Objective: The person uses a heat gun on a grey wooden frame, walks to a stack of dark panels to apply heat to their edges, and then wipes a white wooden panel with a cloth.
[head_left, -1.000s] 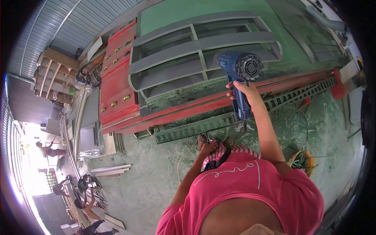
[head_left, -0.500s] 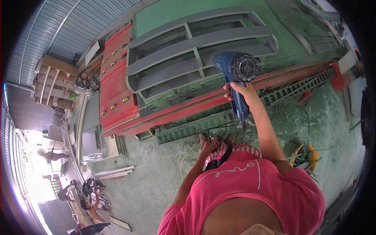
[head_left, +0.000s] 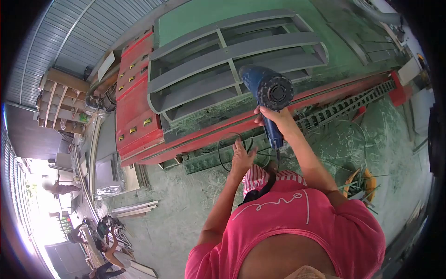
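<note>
My right hand (head_left: pixel 281 122) is wrapped around the handle of a blue heat gun (head_left: pixel 265 86). Its round vented back faces me, and its nozzle end points up and left toward a grey shelf frame (head_left: pixel 195 76). From the bottom of the handle a dark cord (head_left: pixel 219 156) runs down and loops by my left hand (head_left: pixel 241 158). That hand is raised in front of my waist, fingers and thumb apart; whether its fingertips touch the cord is hard to see. The frame, with curved long boards and several compartments, lies on a green-topped red machine bed (head_left: pixel 139 132).
A black cable chain (head_left: pixel 346 106) runs along the machine's near side. On the floor stand a yellow container (head_left: pixel 369 183) of offcuts at right and pale strips (head_left: pixel 134 208) at left. Other people (head_left: pixel 109 251) work at lower left. Cardboard shelving (head_left: pixel 60 104) stands far left.
My left hand has come up from my lap toward the machine, its fingers spreading beside the cord loop. The heat gun in my right hand has shifted slightly left and down.
</note>
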`<state>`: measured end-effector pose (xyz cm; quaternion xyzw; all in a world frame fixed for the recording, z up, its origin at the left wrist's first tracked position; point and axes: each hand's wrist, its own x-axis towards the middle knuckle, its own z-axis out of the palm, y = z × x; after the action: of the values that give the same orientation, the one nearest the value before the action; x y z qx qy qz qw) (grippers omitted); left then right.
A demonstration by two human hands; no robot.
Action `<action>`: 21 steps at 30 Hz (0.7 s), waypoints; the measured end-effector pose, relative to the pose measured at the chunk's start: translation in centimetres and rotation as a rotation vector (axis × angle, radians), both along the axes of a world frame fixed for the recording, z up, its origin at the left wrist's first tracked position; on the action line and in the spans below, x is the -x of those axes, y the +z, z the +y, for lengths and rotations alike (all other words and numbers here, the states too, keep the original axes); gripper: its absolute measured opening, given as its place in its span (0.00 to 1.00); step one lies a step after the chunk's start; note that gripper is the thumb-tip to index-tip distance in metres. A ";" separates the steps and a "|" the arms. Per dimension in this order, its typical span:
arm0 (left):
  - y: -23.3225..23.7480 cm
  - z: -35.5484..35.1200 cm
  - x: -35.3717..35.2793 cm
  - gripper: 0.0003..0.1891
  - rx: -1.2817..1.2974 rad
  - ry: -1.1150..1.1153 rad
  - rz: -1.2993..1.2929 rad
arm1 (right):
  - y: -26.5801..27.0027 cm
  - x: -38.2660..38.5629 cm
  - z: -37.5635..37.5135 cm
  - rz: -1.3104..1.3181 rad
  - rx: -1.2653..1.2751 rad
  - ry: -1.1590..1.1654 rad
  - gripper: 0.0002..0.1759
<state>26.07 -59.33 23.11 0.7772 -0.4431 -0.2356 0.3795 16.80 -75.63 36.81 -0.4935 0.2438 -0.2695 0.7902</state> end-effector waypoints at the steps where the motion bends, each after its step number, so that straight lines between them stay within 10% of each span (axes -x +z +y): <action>1: 1.6 -0.4 0.0 0.40 0.043 0.049 -0.142 | -0.2 -0.4 0.3 -0.001 0.002 -0.001 0.17; 5: 3.9 -1.3 -0.7 0.32 0.287 0.115 -0.276 | -0.2 -1.7 1.5 0.020 0.052 0.016 0.14; 7: 4.2 -1.2 -1.5 0.19 -0.076 0.169 0.401 | -0.3 -2.6 2.0 0.032 0.058 0.030 0.13; 10: 1.6 -1.5 -2.7 0.09 0.051 0.195 0.531 | -0.5 -3.9 2.5 0.029 0.046 0.028 0.12; 21: 3.5 -1.8 -12.0 0.11 0.233 0.128 1.228 | -0.3 -8.6 3.5 0.020 0.069 -0.018 0.12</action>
<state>38.09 -61.15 26.57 0.4787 -0.1197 -0.5658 0.6605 25.38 -72.11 36.50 -0.5208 0.2465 -0.2797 0.7680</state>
